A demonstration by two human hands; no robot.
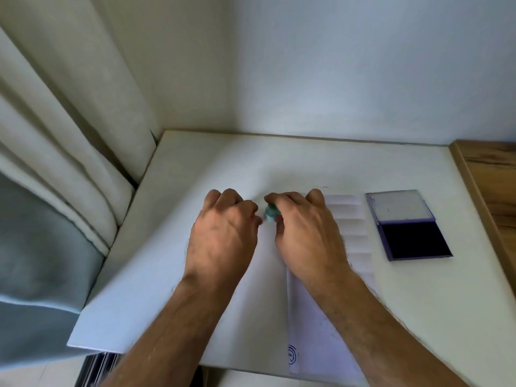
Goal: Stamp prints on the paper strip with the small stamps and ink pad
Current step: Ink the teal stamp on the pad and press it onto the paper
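A long white paper strip (349, 219) with fold creases runs from the table's middle toward the front edge, partly under my right forearm. A round purple print (292, 354) shows on its near end. My right hand (304, 233) grips a small teal stamp (270, 213) between thumb and fingers, at the strip's far left corner. My left hand (223, 233) rests on the table just left of the stamp, fingers curled, its fingertips close to the stamp; contact is unclear. An open ink pad (413, 238) with a dark purple pad and raised lid lies to the right of the strip.
The white table (195, 169) stands against a white wall. A curtain (69, 135) hangs along its left side. A wooden surface (497, 177) borders the table on the right.
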